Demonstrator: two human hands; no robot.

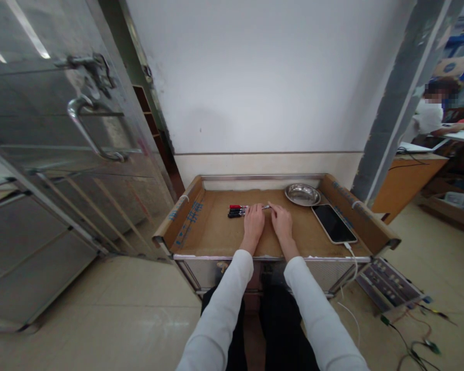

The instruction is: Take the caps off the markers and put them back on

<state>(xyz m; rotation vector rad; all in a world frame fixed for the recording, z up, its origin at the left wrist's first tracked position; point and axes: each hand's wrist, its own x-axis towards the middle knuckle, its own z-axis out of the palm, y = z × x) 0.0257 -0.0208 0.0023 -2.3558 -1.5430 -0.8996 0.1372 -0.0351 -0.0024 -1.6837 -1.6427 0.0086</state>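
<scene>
Several pens or markers (235, 212) lie side by side on the brown cardboard lining (216, 234) of a small cart. One has a red cap; the others show black caps at their left ends. My left hand (254, 220) is closed over the middle of the bunch, fingers curled down and hiding part of it. Just to the right, my right hand (281, 221) has its fingertips drawn together at the pale right end of a pen. How firmly each hand grips is hard to see from above.
Behind my right hand sits a shiny metal dish (302, 195). A smartphone (334, 223) with a white cable lies to the right. Electrical equipment (390, 288) and loose wires are on the floor. A metal door (62, 103) stands left; a person (429, 116) sits far right.
</scene>
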